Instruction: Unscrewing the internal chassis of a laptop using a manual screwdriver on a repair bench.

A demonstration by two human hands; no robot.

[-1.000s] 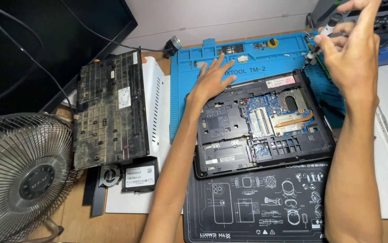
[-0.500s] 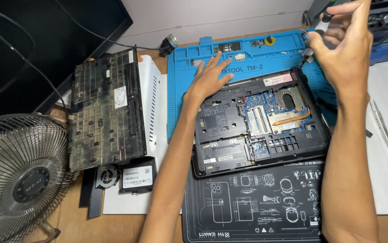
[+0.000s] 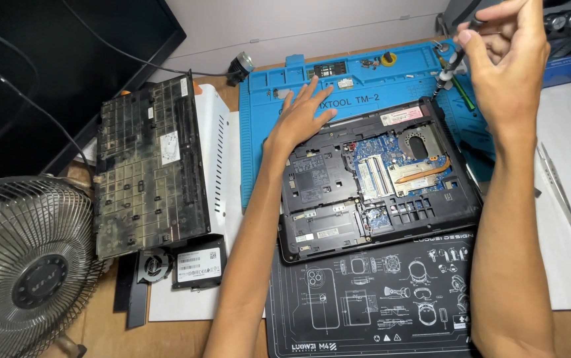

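An opened black laptop base (image 3: 338, 199) lies upside down with its blue circuit board, copper heat pipe and fan cavity exposed. My left hand (image 3: 301, 118) rests flat, fingers spread, on its far left corner and the blue repair mat (image 3: 365, 79). My right hand (image 3: 504, 63) is raised over the mat's far right side, fingers pinched on a slim screwdriver (image 3: 446, 73) that points down toward the laptop's far right corner.
A removed keyboard (image 3: 146, 169) lies face down on a white box at left, with a small fan (image 3: 153, 265) and a drive (image 3: 198, 265) below it. A desk fan (image 3: 24, 265) stands at the near left. A black printed mat (image 3: 378, 305) and tweezers (image 3: 560, 189) lie nearby.
My right hand has shifted slightly with the screwdriver, staying over the mat's far right. My left hand has kept its place on the laptop corner.
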